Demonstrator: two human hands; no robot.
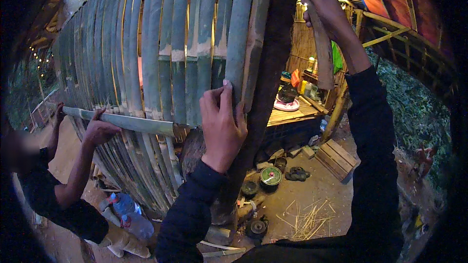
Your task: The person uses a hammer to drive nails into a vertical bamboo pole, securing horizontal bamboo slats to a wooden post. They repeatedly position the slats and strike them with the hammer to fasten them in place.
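A wall of upright split bamboo slats (146, 48) curves across the left and middle. My left hand (222, 122) presses on the rightmost slat (240, 29), beside a dark wooden post (273, 68). My right hand (326, 9) is raised high and grips the wooden handle (322, 53) of a tool whose head is cut off at the top edge. A horizontal bamboo pole (131, 123) runs across the slats. Another person at the left holds that pole with a hand (99, 129).
Below lie pots (270, 176), a wooden crate (336, 158), sandals (296, 173), straw scraps (307, 216) and plastic bottles (131, 214) on the dirt ground. A raised bamboo platform (292, 109) with containers stands behind the post. A railing (404, 39) and foliage are at right.
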